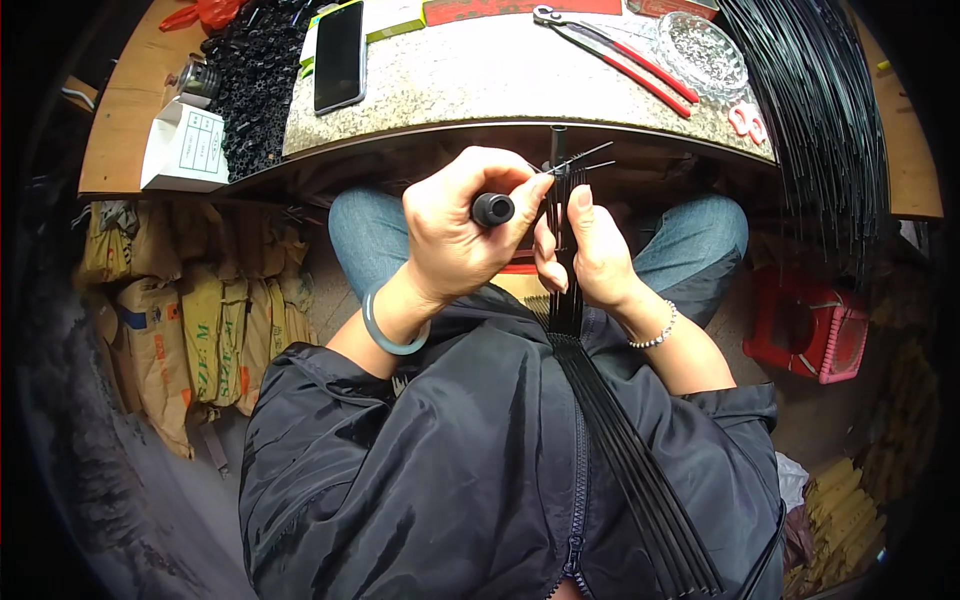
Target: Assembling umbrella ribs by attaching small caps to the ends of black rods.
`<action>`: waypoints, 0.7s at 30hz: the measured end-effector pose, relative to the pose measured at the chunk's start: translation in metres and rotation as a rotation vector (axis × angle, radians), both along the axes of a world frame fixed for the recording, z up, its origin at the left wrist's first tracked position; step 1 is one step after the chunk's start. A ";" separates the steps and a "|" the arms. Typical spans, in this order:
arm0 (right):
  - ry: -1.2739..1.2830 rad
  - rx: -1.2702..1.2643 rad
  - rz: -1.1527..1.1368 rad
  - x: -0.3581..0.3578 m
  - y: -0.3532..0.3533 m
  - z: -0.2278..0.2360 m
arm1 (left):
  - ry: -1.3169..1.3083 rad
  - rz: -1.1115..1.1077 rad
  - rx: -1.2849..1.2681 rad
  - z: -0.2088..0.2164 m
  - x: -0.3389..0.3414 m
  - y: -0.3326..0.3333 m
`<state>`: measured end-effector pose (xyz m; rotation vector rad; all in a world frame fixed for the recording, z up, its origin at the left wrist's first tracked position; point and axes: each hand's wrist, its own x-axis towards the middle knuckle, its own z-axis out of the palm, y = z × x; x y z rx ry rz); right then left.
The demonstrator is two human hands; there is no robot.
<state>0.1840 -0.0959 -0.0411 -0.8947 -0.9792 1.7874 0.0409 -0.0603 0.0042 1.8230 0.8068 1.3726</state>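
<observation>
Evidently, both hands are working just off the near edge of the table (470, 90), over the lap. The left hand (465, 220) has its grip closed around a black cylinder (493, 209), whose hollow end faces upward; its thumb and forefinger come together near the head of a bundle of black strips (620, 450), where thin prongs (590, 154) stick out to the right. What exactly those fingertips pinch is too small to tell. The right hand (600, 265) has its grip partly closed, fingers curled about the upper strips and thumb raised alongside, probably to steady them and keep them in order. Below it the bundle runs down over the dark jacket (450, 430), so the lap and body likely carry the length that neither hand could support. On the table, more loose strips (825, 130) hang over the right side and small black parts (260, 90) are heaped on the left, presumably for easy reach, while the red-handled pliers (640, 82) and the phone (340, 57) lie farther back, out of the way
</observation>
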 end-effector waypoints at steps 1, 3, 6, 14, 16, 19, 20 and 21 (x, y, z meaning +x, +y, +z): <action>0.011 0.000 0.000 0.000 0.000 0.003 | -0.051 -0.019 -0.025 0.001 0.003 -0.001; 0.010 -0.010 -0.007 0.000 -0.002 0.003 | -0.060 -0.057 -0.087 0.004 0.000 -0.002; -0.001 0.040 -0.008 0.004 -0.002 -0.001 | -0.034 -0.057 -0.160 0.001 -0.008 0.004; -0.029 0.042 0.028 -0.002 -0.005 0.004 | -0.423 -0.517 -0.711 0.012 0.000 0.054; -0.045 0.052 0.021 -0.003 -0.005 0.004 | -0.388 -0.548 -0.797 0.016 0.004 0.050; -0.050 0.044 0.005 -0.002 -0.005 0.003 | -0.322 -0.514 -0.805 0.012 0.007 0.047; -0.036 0.029 0.005 -0.002 -0.004 0.003 | -0.295 -0.537 -0.822 0.011 0.005 0.048; -0.036 0.028 0.003 -0.001 -0.004 0.004 | -0.268 -0.561 -0.838 0.011 0.004 0.048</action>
